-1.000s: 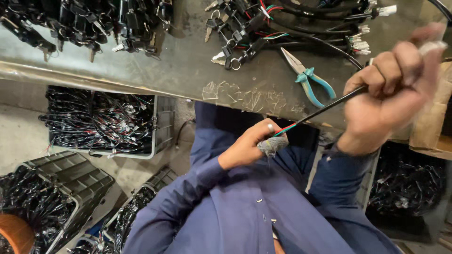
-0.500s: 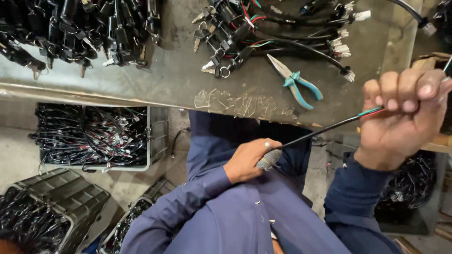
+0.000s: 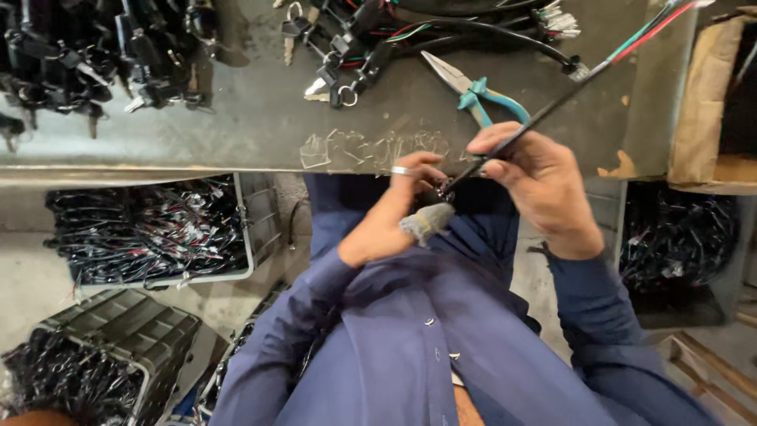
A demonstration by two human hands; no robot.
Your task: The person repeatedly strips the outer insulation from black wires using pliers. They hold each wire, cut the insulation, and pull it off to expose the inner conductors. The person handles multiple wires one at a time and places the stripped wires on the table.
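**Both hands gripping a thin black cable**

Closest, the left hand (image 3: 394, 217), thumb taped, pinches the cable (image 3: 520, 134) end; just beyond, right hand (image 3: 536, 177) fingers close around it. Light, bendy, likely slippery; best held near the end. Past the fingertips lie pliers (image 3: 473, 91).

Both forearms, in blue sleeves, converge before the torso. Left hand (image 3: 394, 217) curled, ring on one finger, thumb wrapped in grey. Right hand (image 3: 536, 185) pinched shut, fingers bent.

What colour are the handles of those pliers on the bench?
Teal blue, seen in the head view: the pliers lie on the grey bench.
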